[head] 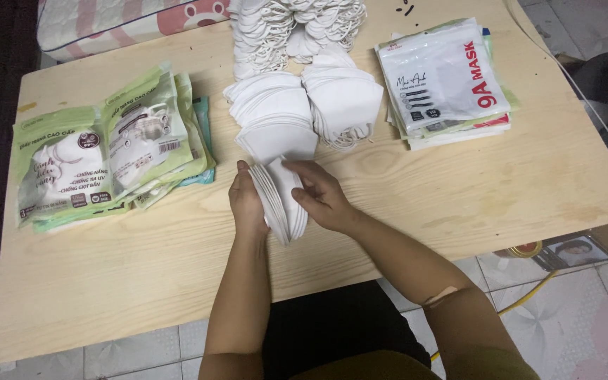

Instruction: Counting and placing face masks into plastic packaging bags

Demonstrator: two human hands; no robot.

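Observation:
My left hand (246, 203) and my right hand (320, 195) hold a small stack of folded white face masks (281, 204) upright on edge between them, just above the light wooden table (142, 260). The left palm presses the stack's left side. The right hand's fingers rest on its right face and top. Directly behind the stack lie more loose white masks (276, 112) fanned in overlapping rows, with a larger heap of masks with ear loops (297, 24) at the table's far edge.
A pile of green-and-clear filled packets (107, 151) lies at the left. A stack of flat white packets with red print (445, 77) sits at the right. A white cable (599, 119) runs along the right edge. Tiled floor shows below.

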